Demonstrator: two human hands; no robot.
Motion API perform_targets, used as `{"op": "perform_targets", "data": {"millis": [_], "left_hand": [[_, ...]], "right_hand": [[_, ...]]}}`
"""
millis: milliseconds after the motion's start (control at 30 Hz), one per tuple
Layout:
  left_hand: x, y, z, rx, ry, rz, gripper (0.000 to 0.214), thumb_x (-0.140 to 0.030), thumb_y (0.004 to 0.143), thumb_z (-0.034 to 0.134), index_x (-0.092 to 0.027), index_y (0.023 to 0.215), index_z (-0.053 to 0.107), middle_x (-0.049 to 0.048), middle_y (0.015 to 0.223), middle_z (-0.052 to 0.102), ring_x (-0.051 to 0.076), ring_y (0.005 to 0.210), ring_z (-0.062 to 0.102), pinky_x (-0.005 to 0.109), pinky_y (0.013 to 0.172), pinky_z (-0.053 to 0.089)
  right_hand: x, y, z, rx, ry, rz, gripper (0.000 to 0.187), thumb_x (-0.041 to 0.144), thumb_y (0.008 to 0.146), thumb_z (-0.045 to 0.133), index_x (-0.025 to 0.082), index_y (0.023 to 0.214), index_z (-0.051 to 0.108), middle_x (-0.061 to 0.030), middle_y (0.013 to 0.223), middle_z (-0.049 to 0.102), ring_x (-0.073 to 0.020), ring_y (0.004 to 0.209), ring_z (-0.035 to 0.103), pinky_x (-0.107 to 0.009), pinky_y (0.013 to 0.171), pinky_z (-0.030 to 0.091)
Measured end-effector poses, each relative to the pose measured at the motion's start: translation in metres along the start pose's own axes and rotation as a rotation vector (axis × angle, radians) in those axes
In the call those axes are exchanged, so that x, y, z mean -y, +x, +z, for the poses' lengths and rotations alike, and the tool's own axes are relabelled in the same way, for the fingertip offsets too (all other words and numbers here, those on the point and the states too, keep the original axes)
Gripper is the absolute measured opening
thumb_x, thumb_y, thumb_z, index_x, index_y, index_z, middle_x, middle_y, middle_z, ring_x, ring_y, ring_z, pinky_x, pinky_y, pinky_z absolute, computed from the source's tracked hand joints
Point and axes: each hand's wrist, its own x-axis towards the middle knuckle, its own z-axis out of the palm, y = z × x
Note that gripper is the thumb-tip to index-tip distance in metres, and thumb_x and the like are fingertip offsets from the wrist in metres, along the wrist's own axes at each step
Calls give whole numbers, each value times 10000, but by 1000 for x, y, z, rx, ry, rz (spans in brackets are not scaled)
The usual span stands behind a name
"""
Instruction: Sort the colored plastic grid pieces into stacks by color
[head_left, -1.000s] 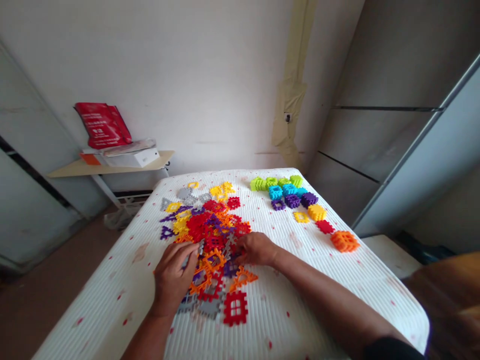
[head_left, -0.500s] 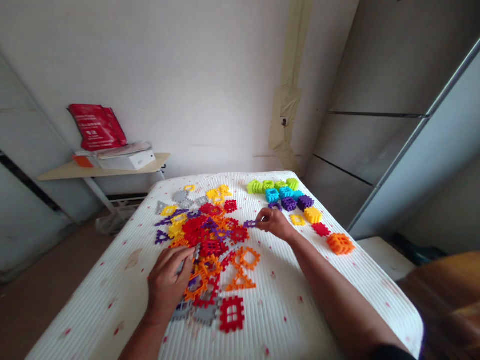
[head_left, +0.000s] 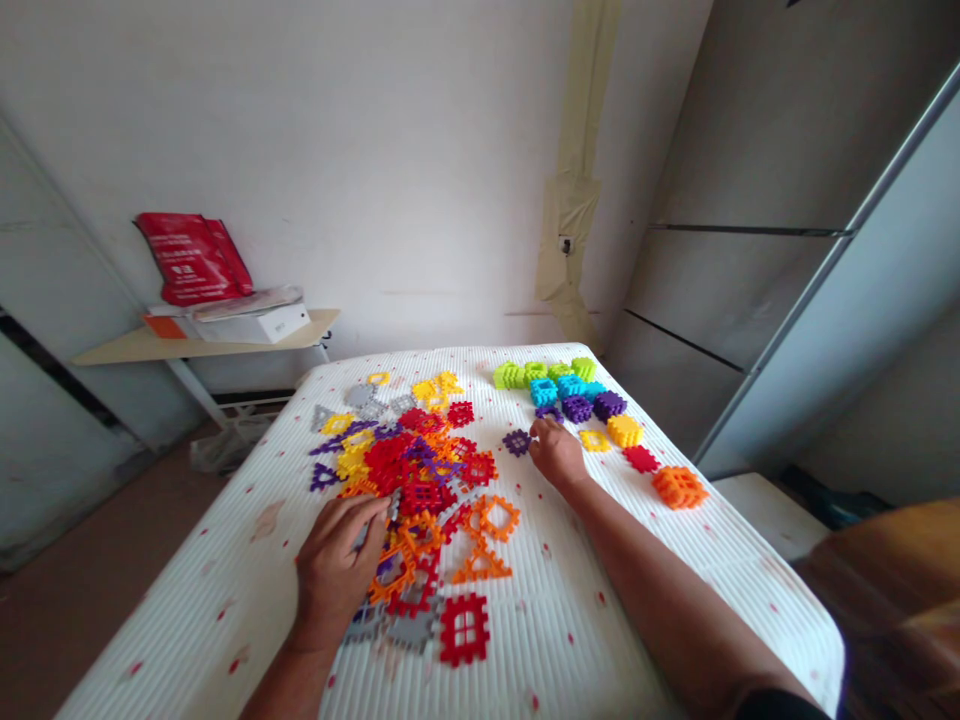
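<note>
My right hand is over the right half of the bed-like padded surface. Its fingertips pinch the right edge of a purple window tile, whose face shows toward me. Just beyond that hand lies a purple arch-like piece, partly covered by the fingers. On the left, my left hand is closed around a grey tile, mostly hidden by the fingers. It rests at the near-left side of a mixed pile of red, orange, yellow, purple and grey interlocking tiles.
Sorted stacks stand on the right: lime green tiles, blue tiles, purple tiles, yellow tiles, a red tile and orange tiles. A side table carries a red bag.
My right hand has moved slightly right, away from the pile, with the purple window tile. That tile has turned from nearly edge-on to showing its face. My left hand stays in place.
</note>
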Motion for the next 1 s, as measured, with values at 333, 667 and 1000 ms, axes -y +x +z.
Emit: {"op": "perform_targets", "data": {"millis": [333, 667, 1000], "left_hand": [[3, -2, 1, 1, 4, -7, 145, -137, 773, 563, -205, 868, 649, 32, 833, 659, 148, 787, 614, 280, 786, 486], [6, -4, 5, 5, -19, 17, 156, -139, 776, 571, -209, 900, 635, 26, 848, 648, 150, 791, 611, 282, 793, 471], [6, -4, 3, -3, -3, 50, 145, -147, 782, 572, -206, 902, 627, 29, 851, 642, 154, 793, 604, 286, 787, 464]], "right_hand": [[25, -5, 3, 115, -107, 106, 301, 386, 804, 540, 180, 1024, 540, -98, 1003, 613, -200, 911, 566, -267, 692, 416], [-49, 26, -33, -217, -167, 304, 338, 413, 852, 481, 168, 1054, 595, -120, 1039, 593, -235, 986, 514, -294, 737, 394], [-68, 30, -20, -112, -187, 400, 355, 409, 878, 431, 156, 1061, 600, -120, 1004, 581, -197, 835, 573, -269, 634, 407]]}}
